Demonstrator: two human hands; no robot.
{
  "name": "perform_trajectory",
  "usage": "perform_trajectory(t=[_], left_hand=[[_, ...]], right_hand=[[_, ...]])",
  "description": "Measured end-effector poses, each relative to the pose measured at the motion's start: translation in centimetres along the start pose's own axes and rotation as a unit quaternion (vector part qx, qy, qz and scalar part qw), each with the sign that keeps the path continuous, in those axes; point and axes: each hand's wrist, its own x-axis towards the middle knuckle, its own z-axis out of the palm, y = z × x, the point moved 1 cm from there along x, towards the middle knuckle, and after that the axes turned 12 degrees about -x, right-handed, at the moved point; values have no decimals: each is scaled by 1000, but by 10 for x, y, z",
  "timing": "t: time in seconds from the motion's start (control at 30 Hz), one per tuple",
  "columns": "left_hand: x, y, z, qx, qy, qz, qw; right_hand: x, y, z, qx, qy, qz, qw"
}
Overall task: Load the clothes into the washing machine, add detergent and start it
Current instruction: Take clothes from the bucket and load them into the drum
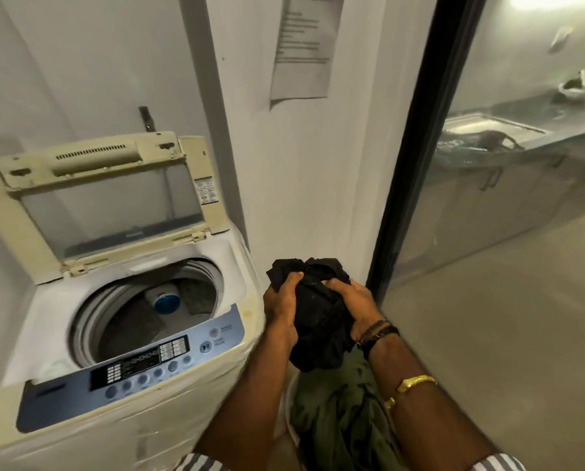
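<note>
1. This is the loading step. The person is holding a scrunched-up black bundle of clothes (pixel 318 314) in both hands. It's off to the right of the washing machine (pixel 63 317), not over the opening yet.
2. The left hand (pixel 282 309) is gripping the bundle's left side with its fingers curled into the fabric. The right hand (pixel 353 309) is doing the same on the right side, with the thumb pressing in near the top. So both are clamping onto cloth.
3. The lid (pixel 107 198) is standing propped open at the back and the drum (pixel 131 321) is showing, so nothing is blocking the way in. There's a white and blue thing (pixel 164 299) sitting in the drum, and I can't tell what it is.
4. I'm guessing the next move is swinging the bundle left over the drum. After that it's a matter of letting go so it's dropping inside and not snagging on the rim.
5. Some green clothes (pixel 338 423) are lying right below the hands, in what looks like a white tub (pixel 288 416). That suggests more loading is waiting after this bundle.
6. I'm not seeing any detergent anywhere in view. The control panel (pixel 80 396) is running along the machine's front edge, with the start button (pixel 205 347) at its right end near the left hand. That part is for much later.
</note>
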Motion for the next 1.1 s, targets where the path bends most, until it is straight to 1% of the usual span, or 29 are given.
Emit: perform_trajectory(t=[0.2, 0.5, 0.63, 0.77, 0.87, 0.97, 1.1], left_hand=[[7, 68, -15, -40, -13, 58, 997], [40, 162, -86, -52, 22, 131, 990], [58, 191, -128, -55, 32, 156, 986], [82, 207, -169, -49, 45, 158, 985], [100, 216, -194, -40, 36, 164, 985], [116, 222, -218, -33, 31, 161, 986], [144, 216, -248, -21, 44, 137, 989]], right_hand=[[1, -46, 56, -14, -43, -50, 998], [0, -75, 175, -41, -105, -93, 989], [8, -67, 227, -60, -119, -108, 985], [21, -51, 270, -80, -114, -122, 983], [37, -35, 298, -99, -112, -128, 981], [60, -17, 325, -113, -102, -125, 980], [92, 14, 350, -149, -78, -133, 977]])
